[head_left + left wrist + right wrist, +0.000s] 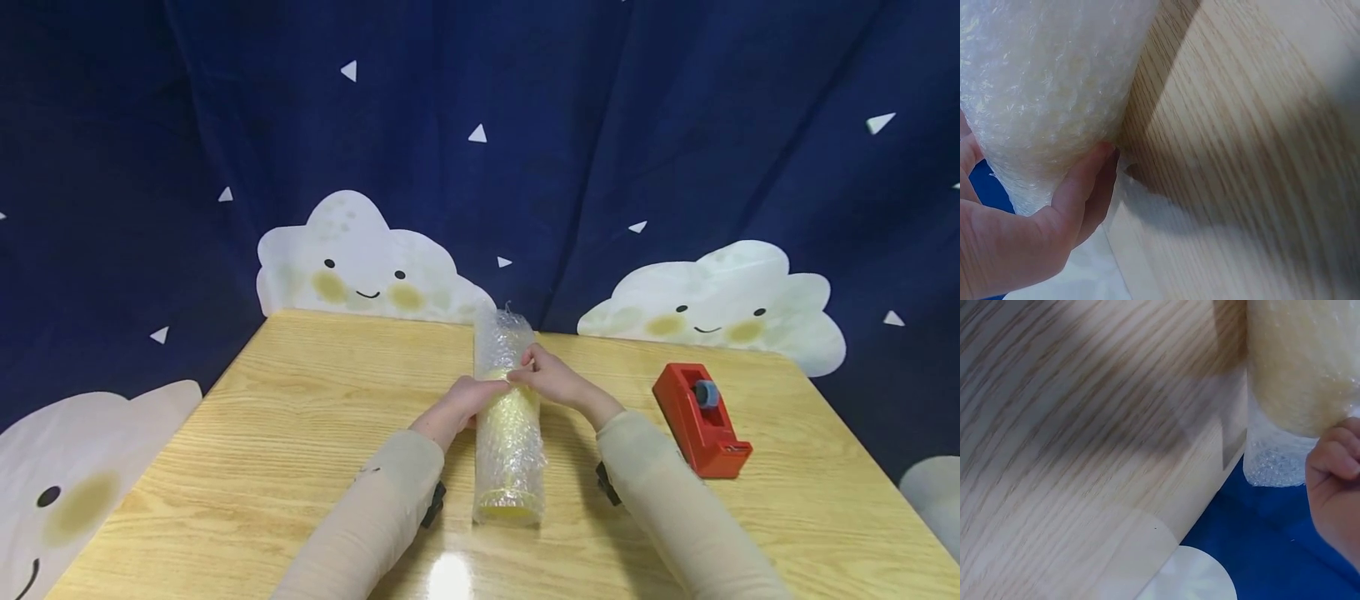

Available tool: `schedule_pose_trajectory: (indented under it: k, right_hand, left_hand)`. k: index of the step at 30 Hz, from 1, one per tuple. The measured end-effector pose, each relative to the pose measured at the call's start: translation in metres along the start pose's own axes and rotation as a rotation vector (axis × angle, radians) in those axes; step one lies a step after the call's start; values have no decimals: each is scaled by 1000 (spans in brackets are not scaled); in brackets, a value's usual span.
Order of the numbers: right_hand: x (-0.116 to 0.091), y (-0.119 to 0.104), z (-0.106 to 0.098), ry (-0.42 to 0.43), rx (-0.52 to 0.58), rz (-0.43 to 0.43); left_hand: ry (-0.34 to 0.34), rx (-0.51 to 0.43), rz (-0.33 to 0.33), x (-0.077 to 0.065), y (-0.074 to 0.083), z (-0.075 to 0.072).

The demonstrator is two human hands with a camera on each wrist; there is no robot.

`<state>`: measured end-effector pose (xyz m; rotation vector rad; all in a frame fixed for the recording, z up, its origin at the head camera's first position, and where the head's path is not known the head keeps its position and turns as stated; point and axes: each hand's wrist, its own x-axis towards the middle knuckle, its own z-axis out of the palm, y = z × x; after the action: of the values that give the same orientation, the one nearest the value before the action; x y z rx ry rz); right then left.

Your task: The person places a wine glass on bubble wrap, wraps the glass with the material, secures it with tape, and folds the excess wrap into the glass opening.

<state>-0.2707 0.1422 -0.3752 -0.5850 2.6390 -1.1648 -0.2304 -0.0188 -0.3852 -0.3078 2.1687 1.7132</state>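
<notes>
A yellow cylinder (510, 454) lies lengthwise on the table inside clear bubble wrap (504, 332); the wrap reaches past its far end. From the left side my left hand (459, 402) holds the wrapped cylinder, thumb on top. In the left wrist view, the fingers (1079, 187) curve against its lower side. My right hand (557, 380) is at the top of the roll with its fingers curled, thumb and index finger at the wrap close to the left thumb. Whether a small piece of tape lies between those fingertips is too small to tell.
A red tape dispenser (693, 421) with a blue-grey tape roll (705, 394) stands on the wooden table (322, 400), right of the right forearm. Behind the table's far edge hangs a dark blue curtain (420, 117) with white clouds and triangles.
</notes>
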Motion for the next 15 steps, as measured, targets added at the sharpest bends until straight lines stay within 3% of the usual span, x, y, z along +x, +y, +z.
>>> schedule_pose_trajectory:
  k: [10,15]
  right_hand:
    - [3,-14,0,4,-38,144]
    - [2,-10,-2,-4,33,165]
  left_hand:
    - [-4,-12,-7,-2,1,-2]
    - [-9,-24,1,-2,-1,-1]
